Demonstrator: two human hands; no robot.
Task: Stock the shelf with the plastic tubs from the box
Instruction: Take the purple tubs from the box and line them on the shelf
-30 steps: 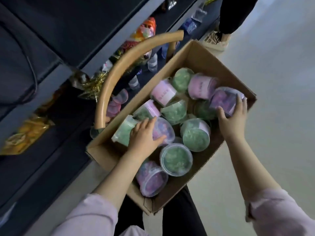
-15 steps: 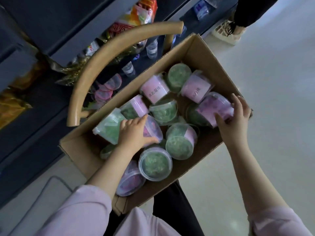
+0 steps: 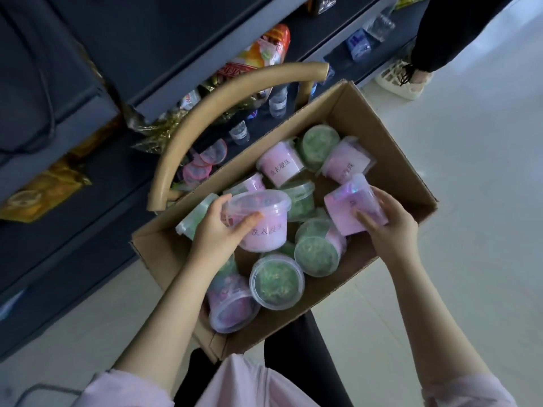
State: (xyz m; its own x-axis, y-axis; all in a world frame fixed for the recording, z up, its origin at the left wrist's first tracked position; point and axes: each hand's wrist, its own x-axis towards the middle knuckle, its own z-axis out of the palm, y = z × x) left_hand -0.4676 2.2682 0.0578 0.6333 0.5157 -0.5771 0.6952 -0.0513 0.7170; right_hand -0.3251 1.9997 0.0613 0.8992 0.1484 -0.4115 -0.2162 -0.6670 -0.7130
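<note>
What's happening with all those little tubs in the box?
A person is unpacking tubs to put on the shelf. The left hand grips a pink tub over the cardboard box, and the right hand grips a second pink tub. Others, like the green tubs, lie inside the box.

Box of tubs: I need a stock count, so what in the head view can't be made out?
- Head view: lower tubs in the box, buried under upper tubs, the left hand gripping the left tub, and the right hand; no full count.
- Head view: right tub's label, blurred, partly under fingers.
- Head view: shelf stock, behind tan handle.
</note>
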